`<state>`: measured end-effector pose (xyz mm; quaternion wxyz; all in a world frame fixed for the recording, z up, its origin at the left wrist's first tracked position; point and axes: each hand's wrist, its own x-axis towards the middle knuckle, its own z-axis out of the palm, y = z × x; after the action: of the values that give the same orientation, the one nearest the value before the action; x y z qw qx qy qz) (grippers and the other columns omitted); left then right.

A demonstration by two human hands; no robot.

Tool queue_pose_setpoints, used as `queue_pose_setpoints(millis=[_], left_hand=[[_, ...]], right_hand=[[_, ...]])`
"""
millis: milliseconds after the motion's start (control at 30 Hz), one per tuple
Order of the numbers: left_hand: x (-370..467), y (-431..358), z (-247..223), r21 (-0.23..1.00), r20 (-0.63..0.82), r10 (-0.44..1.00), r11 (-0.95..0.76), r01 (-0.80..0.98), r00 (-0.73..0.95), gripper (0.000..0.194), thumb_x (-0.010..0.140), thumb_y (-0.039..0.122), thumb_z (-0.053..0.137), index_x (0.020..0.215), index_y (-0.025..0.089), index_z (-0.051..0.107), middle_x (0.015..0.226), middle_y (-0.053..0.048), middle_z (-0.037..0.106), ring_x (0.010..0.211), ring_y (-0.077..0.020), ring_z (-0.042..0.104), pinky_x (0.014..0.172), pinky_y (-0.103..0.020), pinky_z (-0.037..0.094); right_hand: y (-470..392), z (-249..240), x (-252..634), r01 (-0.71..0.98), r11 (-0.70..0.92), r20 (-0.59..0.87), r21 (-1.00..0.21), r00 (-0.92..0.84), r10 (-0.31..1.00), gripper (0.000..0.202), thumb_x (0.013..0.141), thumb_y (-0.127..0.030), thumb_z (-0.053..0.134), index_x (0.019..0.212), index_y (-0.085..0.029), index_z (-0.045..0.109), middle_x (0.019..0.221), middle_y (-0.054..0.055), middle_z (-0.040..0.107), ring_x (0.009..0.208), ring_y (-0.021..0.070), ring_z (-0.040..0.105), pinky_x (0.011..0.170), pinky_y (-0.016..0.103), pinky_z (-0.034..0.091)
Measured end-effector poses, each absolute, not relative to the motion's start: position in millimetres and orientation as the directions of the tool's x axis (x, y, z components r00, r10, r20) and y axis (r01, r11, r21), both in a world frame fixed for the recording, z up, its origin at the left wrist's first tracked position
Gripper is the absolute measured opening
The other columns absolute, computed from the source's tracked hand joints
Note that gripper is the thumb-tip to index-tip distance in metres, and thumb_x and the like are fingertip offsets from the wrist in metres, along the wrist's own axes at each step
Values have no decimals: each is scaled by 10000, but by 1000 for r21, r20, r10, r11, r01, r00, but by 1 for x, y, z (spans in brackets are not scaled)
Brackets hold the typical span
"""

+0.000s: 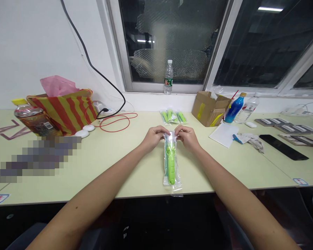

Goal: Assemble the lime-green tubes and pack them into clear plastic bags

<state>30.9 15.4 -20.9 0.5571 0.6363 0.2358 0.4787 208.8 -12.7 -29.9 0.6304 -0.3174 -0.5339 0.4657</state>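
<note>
We start at the near edge of the desk [135,180], where a clear plastic sleeve [171,163] lies lengthwise, its lower end just overhanging that edge. Inside it we see a bright green tool [170,163], long and narrow, running from the near edge toward the middle of the desk.

At the far end of the sleeve, our left hand [154,136] and right hand [188,137] meet. Both pinch the top of the sleeve between thumb and fingertips, closed tight on the plastic, one on either side of its opening. The hands are just beside each other, nearly touching.

Further in, past the hands, we see a small pile of packed green tools [173,116] lying near the far edge. To its right stands an open cardboard box [210,107], with a blue bottle [234,107] just beside it. A white sheet [224,134] and a black phone [283,147] lie toward the right end of the desk.

To the left, near the far edge, a red cable [114,122] loops on the desk, and a red and yellow striped bag [65,109] stands near the far left corner. On the window ledge beyond the desk stands a clear water bottle [168,77].
</note>
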Motion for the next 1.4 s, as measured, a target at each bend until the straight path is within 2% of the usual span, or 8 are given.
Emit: queue_pose_setpoints(millis=[233,500,833,933,1033,1133,1267,1400], left_hand=[[31,16,-24,920,391,817,-334,-203,424,176,665,88,539,645,152,701,807,-30,567,767,-130,555,698,-268,490],[33,14,-24,924,380,857,-336,-183,348,117,693,88,542,662,152,635,706,-1,565,688,-107,529,668,-250,466],[30,13,-22,904,423,844,-371,-212,329,177,650,89,516,582,144,670,820,-44,552,750,-137,557,656,-267,483],[30,12,-21,908,402,852,-324,-266,336,159,681,115,520,611,133,662,822,-49,564,749,-144,575,676,-288,504],[33,12,-21,915,338,880,-224,-335,334,20,692,130,589,686,147,582,770,-15,568,706,-128,572,666,-291,511],[35,11,-24,919,190,917,-40,-392,351,277,660,146,732,764,175,477,753,16,580,690,-117,581,668,-288,512],[34,12,-26,927,-21,844,217,-305,536,313,695,254,795,832,145,536,798,-55,640,747,-161,636,732,-332,529],[30,14,-29,949,-71,766,249,-193,638,306,750,354,767,834,95,628,835,-111,668,761,-177,645,749,-339,534]], right_hand=[[-13,-31,209,-189,371,385,-909,-40,922,123,641,-114,555,567,-169,637,703,16,554,527,115,511,392,244,419],[-14,-28,210,-182,365,379,-913,-52,924,118,619,-101,539,560,-169,616,698,20,553,552,116,511,414,234,401],[-12,-28,214,-188,372,393,-909,-86,916,169,646,-124,527,550,-163,660,804,47,553,657,142,525,504,263,426],[-12,-27,216,-186,383,402,-905,-79,912,157,685,-158,539,580,-167,656,806,42,551,673,143,511,538,270,414],[-11,-29,217,-169,395,413,-903,-82,907,90,705,-167,576,643,-172,641,778,20,553,660,128,488,585,270,407],[-10,-32,217,-140,403,416,-904,-81,906,36,707,-177,633,704,-178,597,767,3,556,678,129,498,622,269,409],[-9,-34,217,-152,366,378,-918,-58,924,276,660,-202,733,731,-203,466,773,-24,552,675,122,497,624,260,415],[-9,-32,217,-211,302,327,-930,-91,941,348,632,-220,783,747,-204,455,752,-38,545,667,110,509,622,246,425]])
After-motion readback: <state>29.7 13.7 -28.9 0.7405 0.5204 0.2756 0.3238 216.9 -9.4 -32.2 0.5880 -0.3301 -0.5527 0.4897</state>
